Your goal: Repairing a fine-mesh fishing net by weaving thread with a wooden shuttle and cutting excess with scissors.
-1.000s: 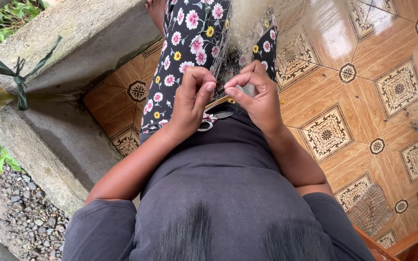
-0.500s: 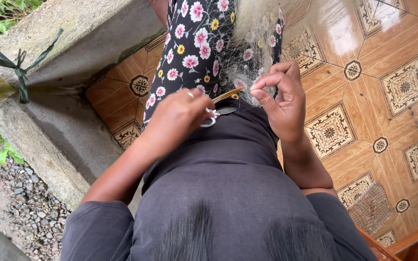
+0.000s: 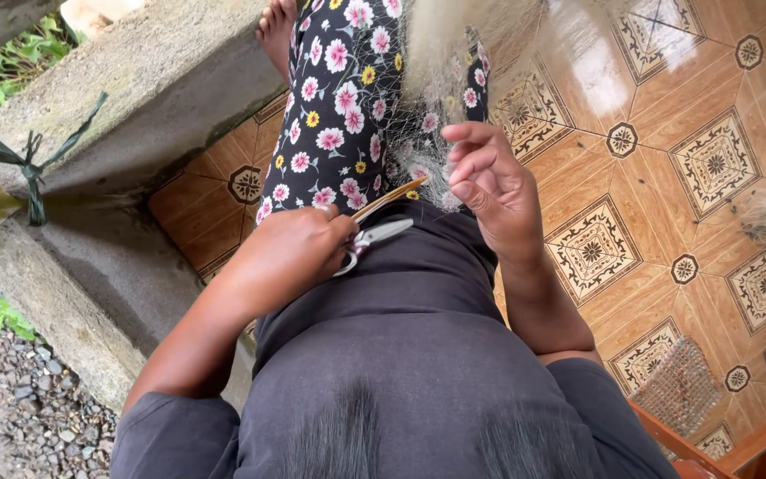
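A fine, pale fishing net (image 3: 454, 53) lies over my lap, on my black trousers with pink flowers (image 3: 339, 106). My left hand (image 3: 290, 253) rests on my grey shirt, closed around a thin yellow-brown netting needle (image 3: 392, 197) and small silver scissors (image 3: 381, 236). The needle's tip points toward my right hand (image 3: 489, 182), which is raised just right of it. The right hand's fingers are curled and pinch strands of the net mesh. A bare foot (image 3: 275, 31) shows at the top.
A rough concrete wall (image 3: 135, 98) with a green cord (image 3: 28, 168) tied around it runs along the left; gravel (image 3: 19, 408) and plants lie beyond. Glossy patterned orange floor tiles (image 3: 667, 177) spread to the right. A wooden edge (image 3: 702, 443) sits at lower right.
My two hands have drawn apart: the left slid down and back with the needle and scissors, and the right stayed raised on the net strands.
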